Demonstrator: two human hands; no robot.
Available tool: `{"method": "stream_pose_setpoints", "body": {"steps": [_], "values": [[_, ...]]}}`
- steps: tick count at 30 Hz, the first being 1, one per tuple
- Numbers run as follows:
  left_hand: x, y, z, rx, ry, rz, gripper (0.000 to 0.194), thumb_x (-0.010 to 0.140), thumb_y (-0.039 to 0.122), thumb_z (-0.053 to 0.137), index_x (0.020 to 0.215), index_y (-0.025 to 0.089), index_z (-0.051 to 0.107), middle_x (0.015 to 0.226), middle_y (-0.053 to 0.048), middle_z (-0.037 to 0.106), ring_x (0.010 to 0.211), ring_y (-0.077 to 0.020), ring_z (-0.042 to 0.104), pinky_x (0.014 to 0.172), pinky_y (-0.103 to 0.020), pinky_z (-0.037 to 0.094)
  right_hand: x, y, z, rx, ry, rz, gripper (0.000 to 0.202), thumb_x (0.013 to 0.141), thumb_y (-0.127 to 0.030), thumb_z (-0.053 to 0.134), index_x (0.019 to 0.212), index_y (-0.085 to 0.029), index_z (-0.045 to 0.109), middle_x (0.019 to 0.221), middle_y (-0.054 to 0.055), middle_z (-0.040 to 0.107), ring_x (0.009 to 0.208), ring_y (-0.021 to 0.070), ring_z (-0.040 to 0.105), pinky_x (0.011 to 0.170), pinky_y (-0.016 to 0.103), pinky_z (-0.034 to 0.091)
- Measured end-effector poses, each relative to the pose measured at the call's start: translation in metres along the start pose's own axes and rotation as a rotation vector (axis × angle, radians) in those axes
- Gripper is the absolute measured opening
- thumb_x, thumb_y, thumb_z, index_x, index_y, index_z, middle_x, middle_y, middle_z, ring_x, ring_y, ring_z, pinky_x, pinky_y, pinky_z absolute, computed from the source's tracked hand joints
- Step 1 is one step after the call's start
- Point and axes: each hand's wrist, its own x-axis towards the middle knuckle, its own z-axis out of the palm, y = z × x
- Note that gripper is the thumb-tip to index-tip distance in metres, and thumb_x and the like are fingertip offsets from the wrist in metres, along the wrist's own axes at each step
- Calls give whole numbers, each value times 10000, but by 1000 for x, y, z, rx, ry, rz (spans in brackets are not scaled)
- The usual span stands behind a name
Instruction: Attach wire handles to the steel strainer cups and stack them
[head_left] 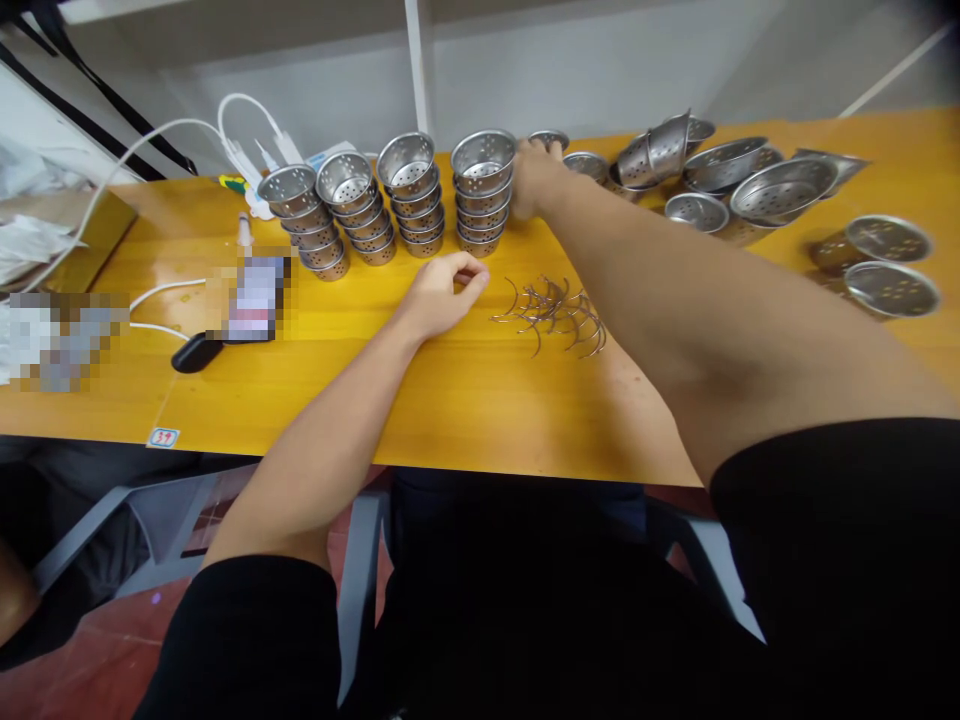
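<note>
Four stacks of perforated metal cups stand along the back of the yellow table (450,400), the rightmost stack (484,195) beside my right hand (538,175). My right hand reaches to the back, its fingers at a metal cup (550,138) just behind them; whether they grip it is hidden. Nearer the front, my left hand (448,292) rests by the table surface with thumb and fingertips curled close together. What its fingertips hold, if anything, is too small to make out. Right of it lies a loose pile of thin curved wires (555,312).
More perforated cups lie jumbled at the back right (784,190), and two cups (892,288) lie at the far right. At left are a phone (256,298), a black object (196,352), white cables and a box (101,235) with plastic bags. A shelf wall is behind.
</note>
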Motion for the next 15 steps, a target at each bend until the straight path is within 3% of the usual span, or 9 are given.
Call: {"method": "stream_pose_setpoints", "body": {"steps": [2, 5, 9, 12, 15], "values": [[1, -2, 0, 16, -3, 15, 86, 1172, 228, 801, 1180, 222, 886, 1251, -83, 991, 1158, -236, 940, 1142, -402, 779, -6, 2, 1, 39, -11, 1, 593, 1200, -52, 839, 1758, 83, 693, 1855, 424, 665, 1773, 576, 634, 1535, 831, 427], [1, -4, 1, 31, -10, 22, 119, 1171, 230, 798, 1233, 208, 897, 1277, -97, 995, 1178, -251, 951, 1158, -422, 788, -23, 11, 2, 81, 2, 2, 403, 1361, -241, 669, 1659, 8, 773, 1759, 352, 786, 1655, 507, 730, 1496, 832, 446], [0, -5, 0, 26, -47, 82, 330, 1182, 255, 797, 1487, 190, 903, 1583, -158, 955, 1432, -297, 951, 1364, -488, 751, -50, 30, 5, 134, 11, -30, 394, 1356, -361, 694, 1587, -67, 817, 1750, 305, 818, 1622, 500, 743, 1481, 838, 436], [1, -5, 2, 56, -126, 129, 488, 1175, 293, 828, 1654, 206, 866, 1892, -189, 780, 1782, -356, 782, 1599, -570, 577, -73, 48, 15, 157, 28, -50, 409, 1301, -413, 721, 1538, -96, 830, 1729, 318, 820, 1628, 560, 743, 1450, 866, 469], [3, -9, 3, 125, -157, 104, 565, 1147, 310, 860, 1707, 234, 845, 2014, -179, 658, 1936, -387, 620, 1686, -644, 437, -100, 71, 32, 192, 71, -85, 358, 1242, -479, 728, 1436, -208, 859, 1614, 253, 881, 1572, 571, 769, 1414, 893, 507]]}}
